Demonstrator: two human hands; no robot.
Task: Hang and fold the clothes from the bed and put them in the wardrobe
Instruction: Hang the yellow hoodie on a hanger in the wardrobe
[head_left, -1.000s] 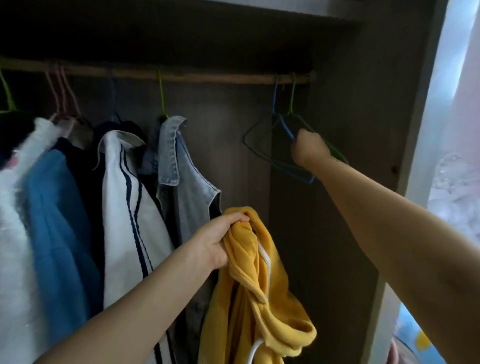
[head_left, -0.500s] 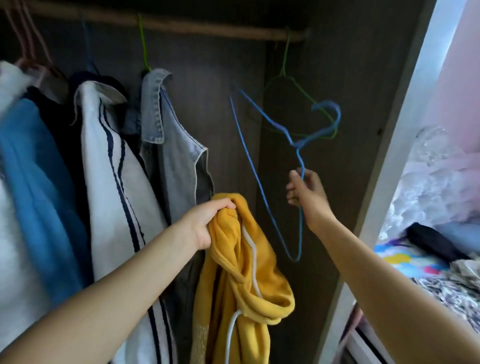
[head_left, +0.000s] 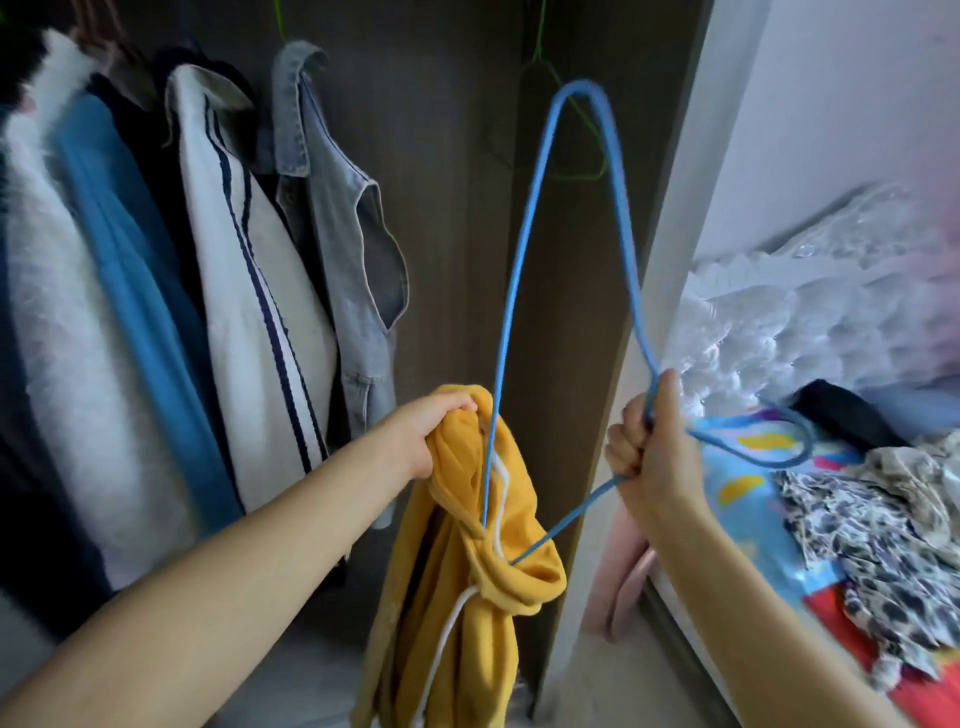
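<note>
My left hand (head_left: 427, 431) grips the bunched top of a yellow hooded garment (head_left: 467, 597) with white drawstrings, which hangs down in front of the open wardrobe (head_left: 457, 208). My right hand (head_left: 649, 447) grips the neck of a blue wire hanger (head_left: 511, 291), its hook pointing right toward the bed. One lower corner of the hanger is tucked into the yellow fabric; the far corner points up.
Several garments hang at the left: a white fluffy one (head_left: 57, 322), a blue one (head_left: 135, 291), a striped white top (head_left: 260, 312) and a denim vest (head_left: 337, 234). A green hanger (head_left: 571, 156) hangs at the back right. The bed (head_left: 831, 519) with patterned clothes lies right of the wardrobe side panel (head_left: 670, 260).
My right hand took the blue hanger off the rail, brought it down and turned it, and its corner now sits in the yellow garment. The view dropped lower.
</note>
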